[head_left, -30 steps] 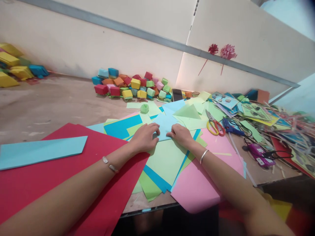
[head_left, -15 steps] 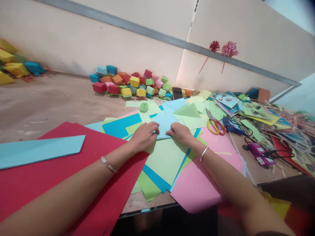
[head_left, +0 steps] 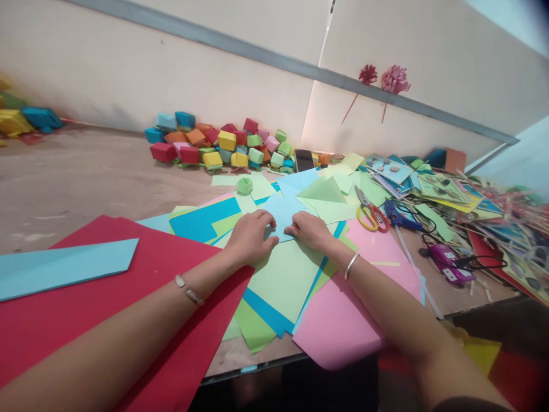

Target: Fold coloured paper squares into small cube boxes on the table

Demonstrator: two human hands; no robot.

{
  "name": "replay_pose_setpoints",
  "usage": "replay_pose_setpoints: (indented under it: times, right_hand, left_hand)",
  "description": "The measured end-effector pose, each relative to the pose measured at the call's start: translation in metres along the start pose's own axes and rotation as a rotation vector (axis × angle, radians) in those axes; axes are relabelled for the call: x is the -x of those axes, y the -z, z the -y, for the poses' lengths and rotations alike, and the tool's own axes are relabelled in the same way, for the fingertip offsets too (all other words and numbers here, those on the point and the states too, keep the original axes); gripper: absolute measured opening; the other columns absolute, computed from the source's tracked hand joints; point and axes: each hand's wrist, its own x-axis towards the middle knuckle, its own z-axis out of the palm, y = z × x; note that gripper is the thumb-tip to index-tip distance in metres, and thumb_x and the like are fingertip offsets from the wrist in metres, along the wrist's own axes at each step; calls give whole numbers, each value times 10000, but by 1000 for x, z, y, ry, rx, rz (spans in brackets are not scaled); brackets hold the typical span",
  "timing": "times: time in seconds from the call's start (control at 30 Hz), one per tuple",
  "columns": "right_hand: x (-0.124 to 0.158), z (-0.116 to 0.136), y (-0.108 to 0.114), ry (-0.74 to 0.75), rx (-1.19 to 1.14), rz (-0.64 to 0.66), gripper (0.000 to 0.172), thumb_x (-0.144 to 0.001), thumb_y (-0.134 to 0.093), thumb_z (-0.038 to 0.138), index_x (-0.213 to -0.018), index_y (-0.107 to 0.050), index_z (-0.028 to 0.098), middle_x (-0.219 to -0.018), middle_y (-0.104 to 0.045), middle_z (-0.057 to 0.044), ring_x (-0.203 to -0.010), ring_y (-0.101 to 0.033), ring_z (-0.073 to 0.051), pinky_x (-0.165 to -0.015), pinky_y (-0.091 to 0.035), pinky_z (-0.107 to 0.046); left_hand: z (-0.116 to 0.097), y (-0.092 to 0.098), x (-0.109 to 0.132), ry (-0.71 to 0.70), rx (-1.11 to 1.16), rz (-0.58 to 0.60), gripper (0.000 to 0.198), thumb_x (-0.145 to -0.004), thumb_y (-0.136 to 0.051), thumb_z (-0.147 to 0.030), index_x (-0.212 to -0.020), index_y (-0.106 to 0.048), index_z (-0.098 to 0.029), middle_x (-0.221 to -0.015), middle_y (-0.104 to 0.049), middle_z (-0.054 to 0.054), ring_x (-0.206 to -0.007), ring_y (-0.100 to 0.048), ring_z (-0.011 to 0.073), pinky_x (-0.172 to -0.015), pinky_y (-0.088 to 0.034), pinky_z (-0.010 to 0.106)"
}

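Observation:
A light blue sheet of paper (head_left: 285, 213) lies in the middle of the pile, between my two hands. My left hand (head_left: 252, 239) rests at its left edge, fingers curved and the thumb held apart from them. On the other side, my right hand (head_left: 309, 230) has its fingers curled and its thumb pressed at the sheet's near right corner. Under both hands is a pale green sheet (head_left: 285, 280), with blue and green papers showing beneath it. A small round green paper piece (head_left: 244, 185) sits beyond my left hand.
Large red sheets (head_left: 171, 326) with a folded light blue strip (head_left: 68, 268) lie left. Pink paper (head_left: 338, 320), scissors (head_left: 372, 217), a blue glue gun (head_left: 401, 216) and a purple power strip (head_left: 450, 263) are right. Colourful paper boxes (head_left: 227, 140) and a phone (head_left: 304, 161) stand by the wall.
My left thumb has moved away from the fingers and off the light blue sheet's near edge. My right hand stays at the corner. The view has shifted slightly.

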Motion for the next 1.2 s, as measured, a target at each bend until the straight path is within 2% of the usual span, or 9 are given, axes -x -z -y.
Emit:
replay_pose_setpoints:
  times: [0.13, 0.33, 0.47, 0.6, 0.77, 0.93, 1.1, 1.2]
  right_hand:
    - [1, 0, -1, -33, -40, -7, 306, -975, -559, 486, -938, -630, 191, -1015, -665, -67, -870, -612, -176, -599, -307, -273]
    - [4, -5, -11, -51, -200, -117, 330, -917, -636, 522, -874, -583, 199, -911, -617, -21, -802, -542, -143, -606, -295, -256]
    - [5, -5, -13, -27, -220, -143, 370, -863, -684, 550, -894, -569, 200, -932, -599, -22, -795, -523, -142, -597, -275, -252]
    - [3, -13, -5, 8, -209, -73, 348, -821, -745, 497, -861, -569, 200, -916, -598, -15, -779, -512, -138, -589, -271, -242]
    - [0, -45, 7, -6, -220, 36, 340, -741, -817, 423, -739, -569, 190, -789, -599, 12, -713, -496, -123, -585, -277, -233]
    - [7, -60, 14, -34, -244, 41, 241, -767, -779, 285, -676, -584, 179, -717, -603, 16, -676, -505, -117, -581, -284, -235]
    - [11, -49, 11, 126, -291, -80, 145, -828, -695, 182, -705, -622, 160, -770, -609, -4, -714, -504, -111, -647, -320, -233]
    - [9, -41, 4, 149, -344, -96, 168, -869, -683, 237, -733, -626, 158, -781, -605, -4, -714, -493, -108, -661, -323, -232]
  left_hand:
    - [2, 0, 0, -68, -61, 37, 314, -863, -583, -335, -1140, -720, -280, -1220, -613, 106, -1118, -613, 321, -982, -466, 500]
    - [2, 3, -1, -72, -150, 100, 333, -895, -558, -359, -1163, -752, -321, -1274, -578, 100, -1162, -600, 308, -1016, -457, 474]
    - [2, 5, -1, -75, -149, 105, 331, -900, -553, -383, -1147, -763, -316, -1268, -581, 102, -1147, -609, 305, -998, -475, 462]
    - [5, 2, -1, -95, -139, 83, 329, -894, -571, -386, -1153, -762, -318, -1258, -587, 91, -1137, -609, 289, -1010, -478, 448]
    - [8, 1, -1, -93, -135, 88, 334, -896, -571, -390, -1167, -755, -330, -1281, -579, 79, -1133, -604, 279, -1036, -464, 459]
    - [8, 2, -1, -90, -136, 86, 346, -894, -560, -396, -1167, -759, -320, -1280, -580, 95, -1128, -609, 298, -1024, -470, 476]
    - [9, 4, -1, -108, -154, 91, 355, -893, -547, -398, -1172, -757, -332, -1273, -595, 80, -1138, -605, 289, -1012, -484, 447]
    - [10, 3, -1, -126, -172, 82, 353, -901, -538, -391, -1177, -753, -340, -1266, -597, 83, -1127, -610, 282, -996, -491, 444]
